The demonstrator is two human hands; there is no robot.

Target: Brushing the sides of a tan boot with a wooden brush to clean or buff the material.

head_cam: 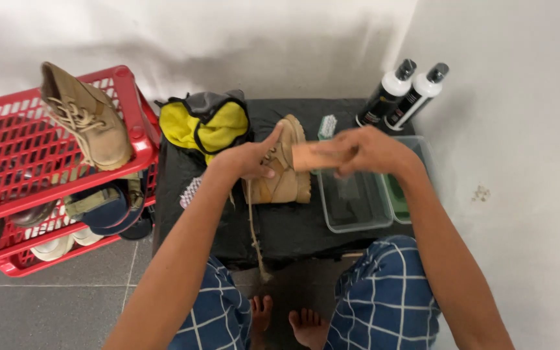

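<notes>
Boot [286, 170] lies on its side on the black mat [293, 227], near the middle of the scene, long axis running near to far, a lace hanging off the near edge. The left hand [251, 159] presses on it from the left, fingers together and laid flat along the upper, one fingertip pointing far. The right hand [364, 150] comes in from the right, fingers curled around a tan brush [309, 157], whose left end touches the boot's right side, so the boot sits directly left of those fingers, the two hands about equally close.

Motion blur smears the right hand and brush, so bristles cannot be made out. The boot's sole and toe are partly hidden behind both hands. Right of the boot stand a clear tub [351, 204], a green tub [400, 198] mostly covered by the forearm, and two bottles [400, 94]. Left is a red rack [27, 149] with another boot [89, 120], cut off at the frame edge.
</notes>
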